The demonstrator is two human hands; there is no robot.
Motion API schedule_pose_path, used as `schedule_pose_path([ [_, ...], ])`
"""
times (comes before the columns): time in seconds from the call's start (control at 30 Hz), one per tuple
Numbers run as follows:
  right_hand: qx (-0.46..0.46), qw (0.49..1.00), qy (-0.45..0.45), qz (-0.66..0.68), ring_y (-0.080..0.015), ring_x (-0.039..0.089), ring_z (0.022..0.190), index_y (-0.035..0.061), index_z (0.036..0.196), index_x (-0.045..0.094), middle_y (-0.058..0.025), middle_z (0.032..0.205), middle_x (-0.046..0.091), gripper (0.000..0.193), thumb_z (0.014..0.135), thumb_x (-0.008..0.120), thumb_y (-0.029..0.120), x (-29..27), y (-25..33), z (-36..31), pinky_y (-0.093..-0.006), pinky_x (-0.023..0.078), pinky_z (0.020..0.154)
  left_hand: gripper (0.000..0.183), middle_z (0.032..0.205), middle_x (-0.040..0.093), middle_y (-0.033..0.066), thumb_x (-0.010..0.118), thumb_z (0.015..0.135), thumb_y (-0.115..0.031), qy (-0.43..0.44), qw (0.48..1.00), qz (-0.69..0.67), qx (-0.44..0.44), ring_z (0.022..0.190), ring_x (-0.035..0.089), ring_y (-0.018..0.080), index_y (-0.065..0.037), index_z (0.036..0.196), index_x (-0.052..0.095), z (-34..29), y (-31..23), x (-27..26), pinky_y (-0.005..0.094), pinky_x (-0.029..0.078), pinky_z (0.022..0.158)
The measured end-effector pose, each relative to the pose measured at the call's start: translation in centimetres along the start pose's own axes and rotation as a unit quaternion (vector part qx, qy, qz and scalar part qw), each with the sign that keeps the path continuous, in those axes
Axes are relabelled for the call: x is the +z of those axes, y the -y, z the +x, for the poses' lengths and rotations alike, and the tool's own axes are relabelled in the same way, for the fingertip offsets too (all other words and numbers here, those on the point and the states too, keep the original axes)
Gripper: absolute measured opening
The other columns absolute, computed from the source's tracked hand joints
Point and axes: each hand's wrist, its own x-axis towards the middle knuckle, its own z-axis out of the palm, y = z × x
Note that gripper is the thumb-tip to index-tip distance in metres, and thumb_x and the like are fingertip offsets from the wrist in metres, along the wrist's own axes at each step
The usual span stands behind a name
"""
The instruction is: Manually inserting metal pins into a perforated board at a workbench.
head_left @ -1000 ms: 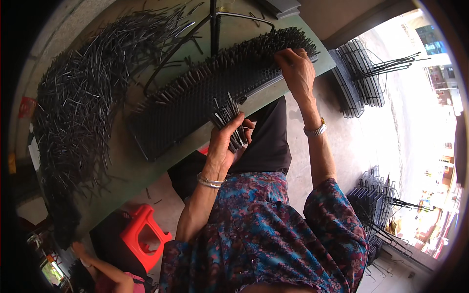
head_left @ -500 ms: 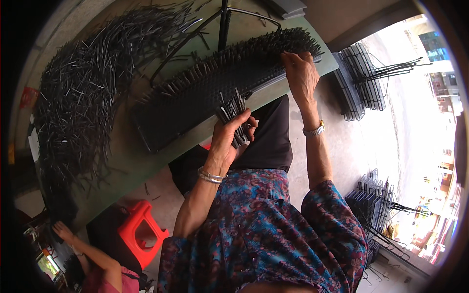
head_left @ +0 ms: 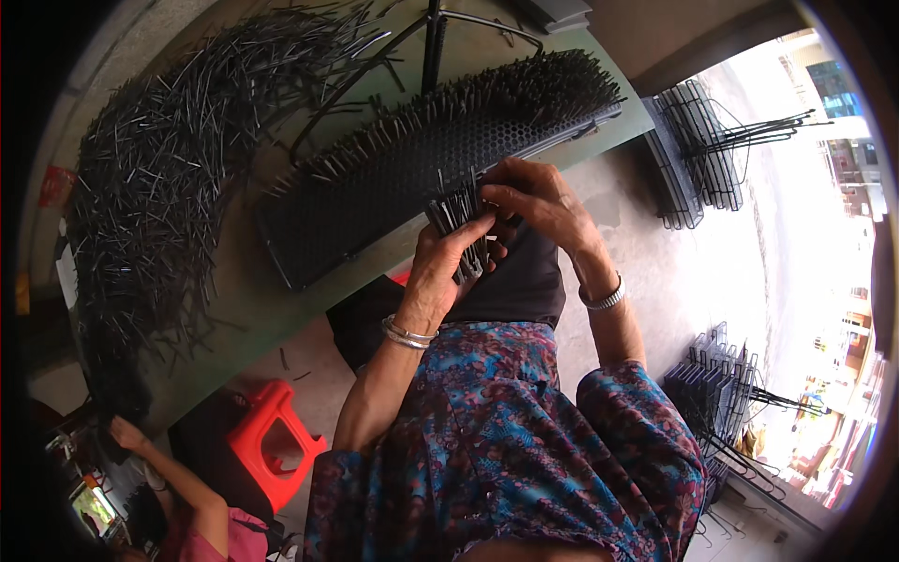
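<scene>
My left hand (head_left: 435, 267) is wrapped round a bundle of thin dark sticks (head_left: 457, 208), held upright just off the table's front edge. At the upper right side of that bundle, my right hand (head_left: 548, 201) has its thumb and fingers pinched together; what lies between the fingertips is too small and hidden to make out. Just beyond both hands lies a long black perforated tray (head_left: 351, 211). Rows of similar sticks (head_left: 524, 94) stand upright in its holes along the far side and right end, while holes along the near side show bare.
A large loose heap of dark sticks (head_left: 159, 178) covers the left of the green table (head_left: 239, 342). Behind the tray rises a black metal stand (head_left: 432, 51). A red stool (head_left: 281, 445) and another person's arm (head_left: 192, 487) are at lower left. Black wire racks (head_left: 716, 150) stand at right.
My right hand has come back from the tray's right end, moving left and nearer, to the bundle in my left hand. The left hand stays almost in place.
</scene>
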Motion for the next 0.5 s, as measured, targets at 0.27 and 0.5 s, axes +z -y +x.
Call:
schedule_pose_path([
  [0.27,-0.025,0.999,-0.030,0.005,-0.0103,0.061,0.072,-0.0034,0.097,0.061,-0.0054,0.081,0.064,0.016,0.093,0.062,0.012,-0.3,-0.2,-0.2,-0.0252,0.051,0.065,0.023,0.090,0.072,0.0105,0.069,0.086,-0.018,-0.031,0.999,0.004,0.016,0.070,0.069,0.0177,-0.002,0.103,0.068,0.4,0.3,-0.1,0.0258,0.049,0.055],
  [0.5,-0.142,0.941,-0.308,-0.013,-0.0192,0.071,0.084,-0.0061,0.105,0.056,-0.0111,0.089,0.068,0.014,0.094,0.057,0.003,-2.0,0.0,-1.1,-0.0262,0.055,0.072,0.029,0.102,0.070,0.0157,0.066,0.089,-0.020,-0.053,0.997,-0.057,-0.025,0.090,0.070,0.0291,-0.004,0.113,0.061,0.9,0.4,-1.3,0.0396,0.058,0.070],
])
